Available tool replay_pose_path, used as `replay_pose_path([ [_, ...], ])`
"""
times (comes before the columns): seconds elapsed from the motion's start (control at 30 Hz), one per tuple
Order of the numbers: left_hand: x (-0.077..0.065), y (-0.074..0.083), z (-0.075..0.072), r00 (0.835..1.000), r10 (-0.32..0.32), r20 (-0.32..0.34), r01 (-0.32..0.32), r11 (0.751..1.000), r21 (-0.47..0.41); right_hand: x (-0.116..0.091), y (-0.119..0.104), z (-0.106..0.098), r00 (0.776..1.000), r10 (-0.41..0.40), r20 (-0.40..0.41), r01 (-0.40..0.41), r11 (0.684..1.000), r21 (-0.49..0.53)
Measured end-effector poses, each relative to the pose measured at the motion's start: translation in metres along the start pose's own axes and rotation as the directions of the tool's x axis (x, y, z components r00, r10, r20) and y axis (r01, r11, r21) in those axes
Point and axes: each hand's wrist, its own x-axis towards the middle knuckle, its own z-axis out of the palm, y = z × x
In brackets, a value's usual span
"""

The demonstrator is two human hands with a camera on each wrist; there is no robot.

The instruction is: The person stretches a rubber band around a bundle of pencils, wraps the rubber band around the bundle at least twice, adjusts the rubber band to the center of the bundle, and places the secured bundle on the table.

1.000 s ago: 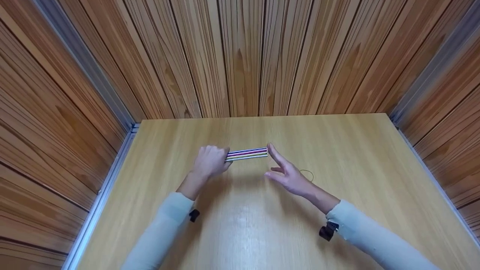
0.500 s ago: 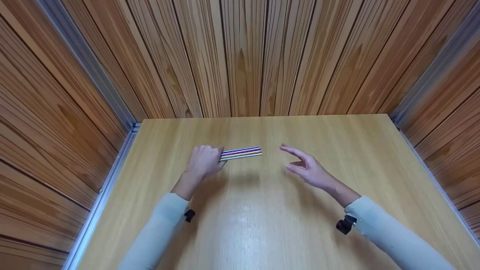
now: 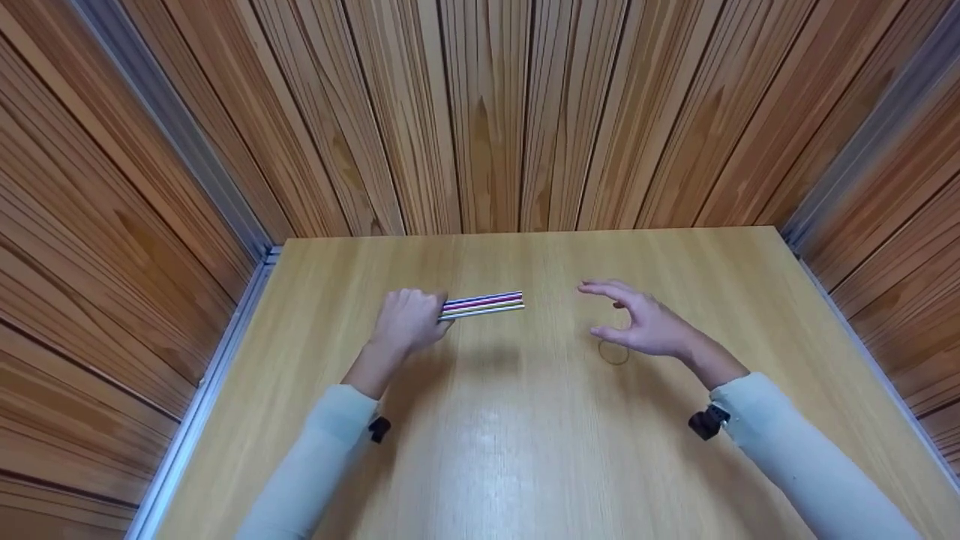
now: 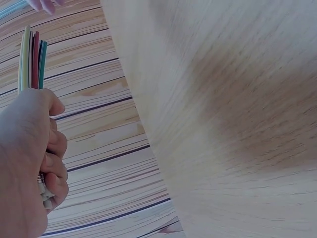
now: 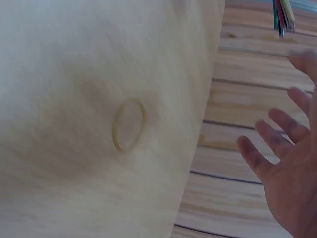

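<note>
Head view: left hand [image 3: 409, 319], just left of the frame's centre, holds a bundle of thin coloured rods [image 3: 484, 304]; grip clamped, fingers curled round them. Free ends point right, nearly flush, lying side by side above the worktop [image 3: 487, 420]. Right hand [image 3: 651, 321], right of centre, holds nothing; grip apart, with a wide gap between thumb and fingers. A thin yellowish ring [image 3: 615, 364] lies on the worktop just below the right thumb in the frame.

Left wrist view: fist at the left edge, wrapped round the rods. Yellow, red and green ends stick up at upper left; pale ends show beneath the curled fingers. Fingertips of the other hand at the top left edge, apart from the rods. Any fastening inside the fist is hidden.

Right wrist view: fingers spread along the right side, none touching the ring, which lies left of centre. Rod ends show in the upper right corner, well apart from it.

Progress, as judged from the lie of things: the rods are gathered and evened at the visible ends. Ring not yet picked up, nothing seen round the exposed rods; that part looks undone.
</note>
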Motion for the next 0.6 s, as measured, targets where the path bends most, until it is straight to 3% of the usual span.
replay_pose_path([
  [0.27, 0.0, 0.0, 0.002, 1.0, 0.006, -0.03, -0.006, 1.0, 0.002, 0.001, 0.008, -0.011, 0.994, 0.033, 0.101, -0.006, 0.967, -0.254],
  [0.43, 0.001, 0.001, 0.003, 0.998, 0.023, -0.052, -0.022, 1.0, 0.011, -0.004, 0.017, -0.006, 0.983, 0.088, 0.162, -0.033, 0.948, -0.316],
  [0.6, -0.001, 0.001, 0.002, 0.999, 0.018, -0.029, -0.018, 1.0, 0.016, -0.012, 0.026, 0.003, 0.97, 0.15, 0.19, -0.077, 0.936, -0.343],
])
